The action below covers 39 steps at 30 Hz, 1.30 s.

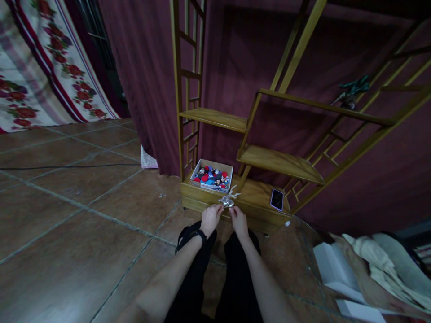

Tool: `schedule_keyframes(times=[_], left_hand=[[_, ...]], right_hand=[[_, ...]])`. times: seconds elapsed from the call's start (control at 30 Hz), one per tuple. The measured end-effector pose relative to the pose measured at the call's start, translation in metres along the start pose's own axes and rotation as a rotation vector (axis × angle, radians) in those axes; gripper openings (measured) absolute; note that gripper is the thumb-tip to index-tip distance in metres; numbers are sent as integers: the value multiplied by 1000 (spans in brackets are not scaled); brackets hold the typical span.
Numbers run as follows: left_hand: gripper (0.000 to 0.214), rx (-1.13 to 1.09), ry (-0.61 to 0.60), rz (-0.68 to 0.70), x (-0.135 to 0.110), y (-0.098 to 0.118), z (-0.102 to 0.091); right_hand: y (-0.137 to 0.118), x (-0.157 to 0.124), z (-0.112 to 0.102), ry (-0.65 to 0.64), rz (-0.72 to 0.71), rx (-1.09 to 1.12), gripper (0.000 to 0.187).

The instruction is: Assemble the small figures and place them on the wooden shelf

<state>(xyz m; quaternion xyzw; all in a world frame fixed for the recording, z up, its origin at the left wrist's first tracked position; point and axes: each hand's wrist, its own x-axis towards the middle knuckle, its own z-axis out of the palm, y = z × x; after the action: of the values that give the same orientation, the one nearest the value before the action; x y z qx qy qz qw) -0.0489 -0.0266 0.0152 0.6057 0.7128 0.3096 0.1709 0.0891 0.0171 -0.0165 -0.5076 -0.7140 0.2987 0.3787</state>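
In front of the wooden shelf unit, both my hands are raised over my knees. My left hand [211, 218], with a dark band on its wrist, pinches the left side of a small silvery ornament [228, 202] with pale, branching tips. The fingers of my right hand [239, 220] are closed at its lower right side. What exactly the ornament is cannot be made out. Just behind it, on the low base of the shelf, stands an open cardboard box [206, 185] full of small red, blue, black and white pieces.
A phone [276, 199] lies on the base of the wooden shelf unit [279, 162]. Higher at the right sits a dark green and whitish object [352, 92]. White boxes [336, 267] and cloth [373, 255] lie at the right. A cable [74, 167] crosses the tiled floor.
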Motion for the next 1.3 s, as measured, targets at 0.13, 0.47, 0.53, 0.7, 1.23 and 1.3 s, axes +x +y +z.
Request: schedule_keyframes(times=[0.13, 0.47, 0.53, 0.7, 1.23, 1.3], left_hand=[[28, 18, 11, 18, 0, -2, 1], [26, 244, 0, 213, -9, 2, 2], [24, 301, -2, 259, -11, 3, 2], [20, 451, 37, 390, -15, 3, 5], [21, 538, 82, 536, -15, -3, 0], [20, 536, 89, 531, -14, -3, -1]], right_hand=[[4, 2, 2, -25, 12, 3, 20], [12, 5, 3, -7, -7, -18, 19], [12, 4, 2, 4, 1, -29, 18], [9, 1, -1, -13, -2, -115, 22], [10, -5, -3, -64, -58, -205, 25], [10, -5, -3, -68, -69, -185, 27]])
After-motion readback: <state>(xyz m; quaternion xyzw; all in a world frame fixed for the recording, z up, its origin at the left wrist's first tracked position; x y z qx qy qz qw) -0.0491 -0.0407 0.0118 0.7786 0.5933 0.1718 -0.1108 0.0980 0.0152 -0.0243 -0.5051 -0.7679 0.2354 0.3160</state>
